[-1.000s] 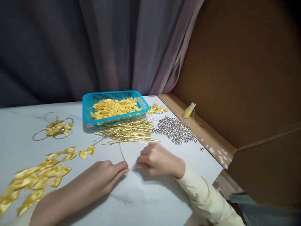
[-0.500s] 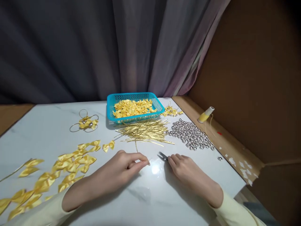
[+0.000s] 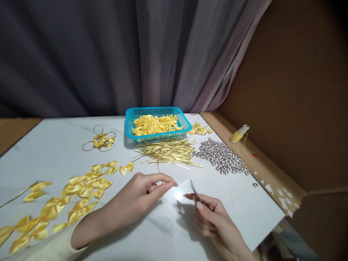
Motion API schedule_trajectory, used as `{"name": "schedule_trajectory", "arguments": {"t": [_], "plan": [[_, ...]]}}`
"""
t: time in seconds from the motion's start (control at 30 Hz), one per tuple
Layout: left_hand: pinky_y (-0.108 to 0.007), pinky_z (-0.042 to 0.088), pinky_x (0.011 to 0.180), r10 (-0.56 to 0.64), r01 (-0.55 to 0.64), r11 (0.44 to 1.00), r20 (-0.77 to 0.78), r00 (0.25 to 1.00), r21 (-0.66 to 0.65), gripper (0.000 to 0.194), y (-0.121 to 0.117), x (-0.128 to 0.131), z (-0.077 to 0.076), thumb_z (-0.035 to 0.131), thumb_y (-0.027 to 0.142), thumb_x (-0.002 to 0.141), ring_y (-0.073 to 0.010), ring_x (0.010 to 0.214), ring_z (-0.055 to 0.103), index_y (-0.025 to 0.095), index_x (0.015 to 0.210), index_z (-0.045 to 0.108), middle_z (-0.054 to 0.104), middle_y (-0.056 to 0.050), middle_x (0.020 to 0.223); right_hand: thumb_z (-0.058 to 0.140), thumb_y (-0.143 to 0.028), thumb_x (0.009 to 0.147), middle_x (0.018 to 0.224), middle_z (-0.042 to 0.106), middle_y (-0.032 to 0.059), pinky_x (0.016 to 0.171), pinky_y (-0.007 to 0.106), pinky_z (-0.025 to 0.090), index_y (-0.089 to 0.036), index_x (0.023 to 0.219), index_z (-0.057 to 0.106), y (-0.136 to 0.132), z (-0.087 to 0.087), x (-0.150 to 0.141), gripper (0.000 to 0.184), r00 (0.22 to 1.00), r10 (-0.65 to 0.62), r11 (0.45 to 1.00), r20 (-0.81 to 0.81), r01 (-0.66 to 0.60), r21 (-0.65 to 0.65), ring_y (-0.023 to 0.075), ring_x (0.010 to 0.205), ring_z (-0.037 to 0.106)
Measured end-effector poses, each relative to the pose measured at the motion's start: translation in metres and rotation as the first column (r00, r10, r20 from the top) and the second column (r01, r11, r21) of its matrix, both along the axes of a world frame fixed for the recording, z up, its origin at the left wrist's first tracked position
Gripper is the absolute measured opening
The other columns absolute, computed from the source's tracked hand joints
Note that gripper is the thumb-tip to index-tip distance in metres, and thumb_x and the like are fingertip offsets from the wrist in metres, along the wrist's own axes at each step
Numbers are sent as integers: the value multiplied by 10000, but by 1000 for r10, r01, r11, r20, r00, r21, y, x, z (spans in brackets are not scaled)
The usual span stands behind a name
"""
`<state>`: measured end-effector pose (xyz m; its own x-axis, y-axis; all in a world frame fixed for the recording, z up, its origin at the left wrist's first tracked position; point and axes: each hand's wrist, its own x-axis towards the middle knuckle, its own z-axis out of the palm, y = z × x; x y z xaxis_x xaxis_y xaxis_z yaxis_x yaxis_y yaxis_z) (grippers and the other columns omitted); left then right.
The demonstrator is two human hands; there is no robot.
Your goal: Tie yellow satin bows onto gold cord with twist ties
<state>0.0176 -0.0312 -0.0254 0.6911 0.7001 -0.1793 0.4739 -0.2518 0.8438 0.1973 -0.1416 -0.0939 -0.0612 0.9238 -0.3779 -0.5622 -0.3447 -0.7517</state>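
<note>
My left hand (image 3: 148, 194) is over the middle of the table, thumb and forefinger pinched together. What their tips hold is too small to make out. A gold cord (image 3: 158, 167) runs down behind this hand. My right hand (image 3: 214, 217) grips small pointed scissors (image 3: 195, 191), blades up and to the left, just right of the left fingertips; its forefinger reaches left beside them. Yellow satin bows (image 3: 78, 186) lie spread to the left of my left hand. Past both hands is a pile of gold cords (image 3: 168, 152).
A blue basket (image 3: 129, 127) of yellow bows stands at the back. Silver beads (image 3: 221, 156) are heaped at the right. Finished-looking bow pieces with cord loops (image 3: 103, 141) lie at the left, others (image 3: 199, 128) beside the basket. A thread spool (image 3: 239, 134) stands by the cardboard wall.
My right hand has turned over and come nearer, raising the scissors so the blades point more upward. My left hand has shifted slightly right, still pinched. The view has moved a little.
</note>
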Motion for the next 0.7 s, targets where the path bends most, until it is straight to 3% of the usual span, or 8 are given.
{"name": "schedule_trajectory", "arguments": {"t": [0.17, 0.27, 0.4, 0.7], "plan": [[-189, 116, 366, -15, 18, 998, 59, 998, -52, 284, -5, 2, 0, 455, 390, 850, -68, 399, 204, 187, 856, 654, 246, 79, 440, 667, -450, 727, 458, 138, -120, 360, 153, 50, -125, 973, 647, 0, 9, -15, 407, 987, 35, 999, -154, -41, -36, -1, 378, 69], [-173, 155, 371, -44, 48, 998, 71, 997, -51, 280, -7, 3, 3, 454, 371, 854, -64, 422, 260, 188, 853, 665, 390, 61, 487, 668, -473, 715, 456, 149, -122, 355, 141, 51, -122, 977, 644, 1, 10, -20, 438, 976, 94, 995, -198, -98, -8, -4, 376, 77], [-157, 221, 398, -88, 94, 992, 77, 993, -79, 275, -9, 3, 9, 439, 341, 867, -61, 466, 337, 187, 857, 666, 592, 27, 655, 653, -483, 725, 447, 216, -115, 337, 137, 61, -122, 967, 641, 3, 12, -27, 434, 970, 85, 995, -226, -94, -29, -5, 361, 108], [-147, 264, 448, -119, 121, 992, 56, 991, -36, 257, -9, 1, 6, 447, 321, 867, -60, 501, 368, 194, 832, 667, 607, 37, 659, 648, -444, 746, 427, 238, -115, 322, 129, 68, -121, 901, 656, 8, 14, -35, 358, 964, 60, 997, -259, -72, -36, -10, 344, 109]]}}
